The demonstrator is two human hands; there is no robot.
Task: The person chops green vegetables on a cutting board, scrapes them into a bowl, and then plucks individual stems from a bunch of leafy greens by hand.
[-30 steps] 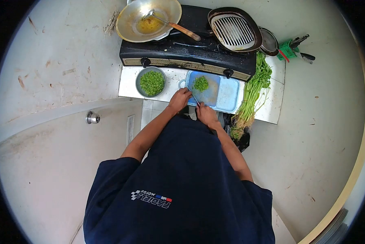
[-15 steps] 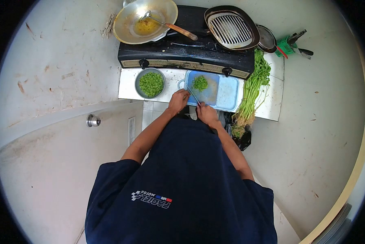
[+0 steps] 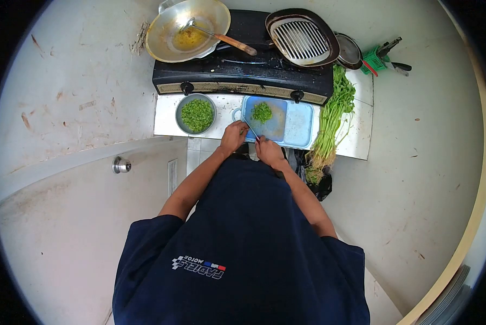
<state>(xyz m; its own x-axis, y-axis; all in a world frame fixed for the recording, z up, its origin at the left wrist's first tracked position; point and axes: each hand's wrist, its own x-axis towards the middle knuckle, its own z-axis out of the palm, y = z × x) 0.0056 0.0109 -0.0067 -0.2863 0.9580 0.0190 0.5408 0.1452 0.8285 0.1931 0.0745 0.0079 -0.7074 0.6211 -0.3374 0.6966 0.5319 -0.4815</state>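
My right hand [image 3: 270, 151] is closed around the handle of a knife [image 3: 251, 129], whose thin blade points up and left across the near left corner of a blue cutting board [image 3: 277, 131]. Close to the blade, my left hand [image 3: 233, 136] has its fingers drawn together at the board's edge; whatever they may hold is hidden. A small heap of chopped green herbs [image 3: 261, 112] lies on the board beyond the knife. To the left stands a grey bowl [image 3: 178, 120] with more chopped greens [image 3: 197, 114] in it.
The board rests on a light blue tray [image 3: 299, 125]. Leafy stalks with roots [image 3: 335, 119] hang over the counter's edge at right. Behind is a black stove [image 3: 243, 78] with a wok [image 3: 161, 40], a wooden-handled ladle [image 3: 237, 44] and a grill pan [image 3: 302, 40]. A green basket [image 3: 374, 60] holds utensils.
The whole view has shifted slightly, so things appear a little farther left. Both hands and the knife keep nearly the same place at the board's near edge.
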